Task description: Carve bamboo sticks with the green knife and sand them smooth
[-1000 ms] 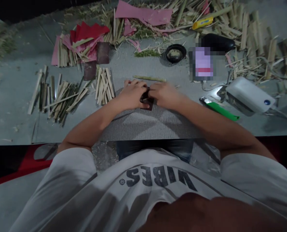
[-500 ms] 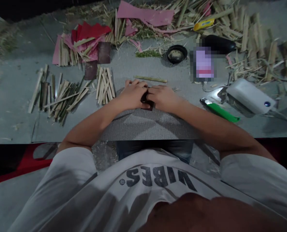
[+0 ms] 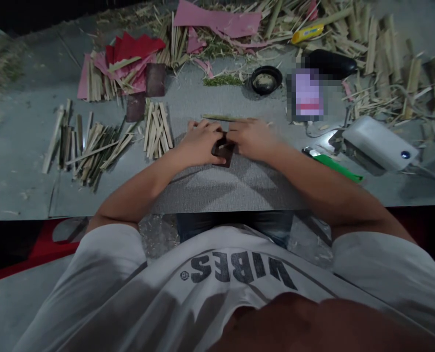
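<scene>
My left hand [image 3: 202,144] rests at the middle of the table with curled fingers and its thumb on a dark brown piece of sandpaper [image 3: 223,161]. Facing it, my right hand [image 3: 254,139] has its fingers bent together, slightly blurred, over the right side of the sandpaper. A small pale end of a bamboo strip [image 3: 222,142] shows between the hands; most of it is hidden by the fingers. Just beyond both hands lies a thin bamboo stick [image 3: 219,118], its right end partly behind my right hand.
Bamboo strips [image 3: 158,129] lie in piles to the left. Further back are red paper [image 3: 137,46], more sandpaper [image 3: 155,79] and a black bowl [image 3: 265,79]. On the right are a green cutter knife [image 3: 335,165], a white box with a cable [image 3: 379,144] and a blurred-out phone [image 3: 308,95].
My right hand has shifted slightly right and away from me, widening the gap between the hands. More of the sandpaper shows. My left hand has barely moved.
</scene>
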The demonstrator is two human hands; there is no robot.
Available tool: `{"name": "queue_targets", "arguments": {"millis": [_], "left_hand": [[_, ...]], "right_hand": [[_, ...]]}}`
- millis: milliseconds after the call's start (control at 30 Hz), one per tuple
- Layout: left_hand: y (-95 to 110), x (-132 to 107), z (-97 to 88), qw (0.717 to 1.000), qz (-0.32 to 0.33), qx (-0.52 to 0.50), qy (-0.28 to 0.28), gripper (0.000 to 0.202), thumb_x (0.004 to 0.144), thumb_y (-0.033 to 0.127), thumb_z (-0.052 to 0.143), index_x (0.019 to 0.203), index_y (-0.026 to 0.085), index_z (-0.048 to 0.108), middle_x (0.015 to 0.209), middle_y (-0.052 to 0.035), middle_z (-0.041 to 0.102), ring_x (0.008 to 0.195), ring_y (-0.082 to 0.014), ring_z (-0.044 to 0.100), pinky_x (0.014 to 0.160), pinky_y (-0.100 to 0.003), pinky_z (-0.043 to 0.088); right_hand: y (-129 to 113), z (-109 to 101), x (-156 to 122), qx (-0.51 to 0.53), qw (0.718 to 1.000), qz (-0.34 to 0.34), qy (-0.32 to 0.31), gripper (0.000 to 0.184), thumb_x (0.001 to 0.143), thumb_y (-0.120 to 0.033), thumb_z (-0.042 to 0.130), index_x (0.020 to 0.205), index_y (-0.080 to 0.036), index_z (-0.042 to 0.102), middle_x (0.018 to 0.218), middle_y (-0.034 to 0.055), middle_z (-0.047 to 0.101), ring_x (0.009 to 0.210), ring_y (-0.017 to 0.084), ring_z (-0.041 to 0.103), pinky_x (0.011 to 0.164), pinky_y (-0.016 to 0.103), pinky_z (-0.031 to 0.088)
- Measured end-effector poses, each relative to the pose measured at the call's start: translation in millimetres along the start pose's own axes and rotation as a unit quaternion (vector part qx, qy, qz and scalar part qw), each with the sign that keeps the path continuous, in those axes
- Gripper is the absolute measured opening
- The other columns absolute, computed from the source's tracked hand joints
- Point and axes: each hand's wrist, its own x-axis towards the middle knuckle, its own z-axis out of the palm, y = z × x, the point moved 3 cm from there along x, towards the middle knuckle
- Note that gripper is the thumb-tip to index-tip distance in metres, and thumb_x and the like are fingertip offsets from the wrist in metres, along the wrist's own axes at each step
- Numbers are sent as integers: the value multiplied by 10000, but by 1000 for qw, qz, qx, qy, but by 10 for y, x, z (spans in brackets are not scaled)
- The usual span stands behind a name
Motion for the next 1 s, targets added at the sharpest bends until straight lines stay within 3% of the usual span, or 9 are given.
{"name": "queue_targets", "arguments": {"millis": [100, 267, 433, 633, 800, 933, 1000], "left_hand": [[-28, 7, 8, 1000, 2, -12, 6, 746, 1013, 593, 1040, 1669, 274, 881, 1811, -208, 758, 1715, -577, 565, 1393, -794, 398], [-73, 17, 43, 1000, 11, -11, 11, 690, 983, 618, 1068, 1552, 255, 922, 1796, -207, 762, 1702, -566, 578, 1394, -761, 406], [-73, 14, 37, 1000, 2, -17, 16, 757, 1007, 607, 1067, 1667, 284, 887, 1796, -201, 758, 1723, -577, 570, 1397, -789, 399], [-96, 17, 49, 999, 13, -29, 20, 677, 956, 602, 1101, 1529, 284, 932, 1758, -180, 772, 1690, -559, 584, 1409, -770, 405], [-70, 12, 45, 999, 10, -38, 23, 713, 995, 611, 1088, 1619, 316, 911, 1776, -180, 758, 1706, -578, 554, 1423, -803, 365], [-33, 13, 19, 999, 4, -47, 13, 686, 958, 552, 1119, 1550, 261, 933, 1772, -189, 762, 1720, -596, 559, 1445, -808, 352], [-33, 11, 17, 999, 1, -47, 13, 684, 963, 547, 1115, 1560, 267, 932, 1776, -187, 762, 1723, -596, 559, 1446, -807, 351]], "right_hand": [[22, -34, -17, 2, 1000, 22, -6, 408, 1147, -35, 578, 1315, -135, 936, 1369, 215, 888, 1216, 367, 780, 959, 474, 486], [-48, -46, 4, 19, 999, -18, -24, 325, 1170, -73, 651, 1324, -145, 928, 1362, 189, 889, 1186, 326, 751, 1002, 459, 476], [130, -50, 5, 16, 999, 35, 2, 300, 1135, -52, 671, 1266, -160, 918, 1355, 207, 883, 1173, 340, 719, 963, 465, 455], [-10, 31, 4, 34, 999, -40, -13, 291, 1152, -80, 658, 1271, -166, 909, 1349, 196, 885, 1228, 364, 765, 1032, 467, 511], [153, -9, -22, 52, 998, 30, 11, 317, 1143, -54, 638, 1235, -200, 904, 1348, 204, 883, 1241, 387, 748, 1032, 497, 502], [-15, -20, -31, 59, 997, -33, -28, 352, 1187, -84, 604, 1324, -162, 919, 1396, 210, 869, 1294, 384, 758, 1082, 499, 511], [6, -38, -22, 70, 997, -18, -32, 332, 1190, -85, 618, 1317, -145, 918, 1408, 218, 867, 1282, 378, 749, 1095, 501, 504]]}}
